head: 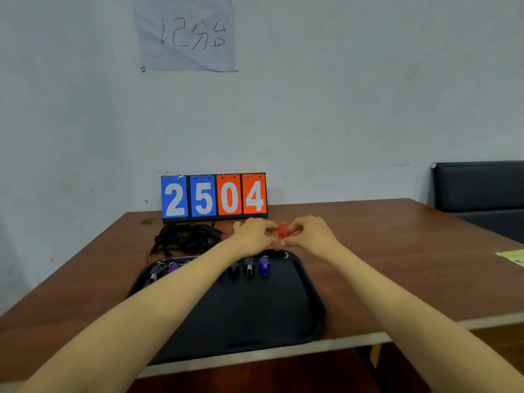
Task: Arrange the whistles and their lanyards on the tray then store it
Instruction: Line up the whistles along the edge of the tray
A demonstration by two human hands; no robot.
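A black tray [297, 313] lies on the brown table [397, 251] at its front edge. Along the tray's far side stands a row of several whistles, among them a blue whistle [264, 265], a black whistle [249, 267] and a purple whistle [171, 267]; my left forearm hides part of the row. Just beyond the tray, both hands meet on a red whistle [283, 230]: my left hand [253, 234] pinches it from the left, my right hand [309, 232] from the right. A tangled pile of black lanyards [184, 236] lies behind the tray's left end.
A flip scoreboard [214, 197] reading 2504 stands against the wall at the table's back. A handwritten paper sheet [185, 32] hangs on the wall. A dark padded seat [482, 188] is at the far right, and a green paper [513, 256] lies at the table's right edge.
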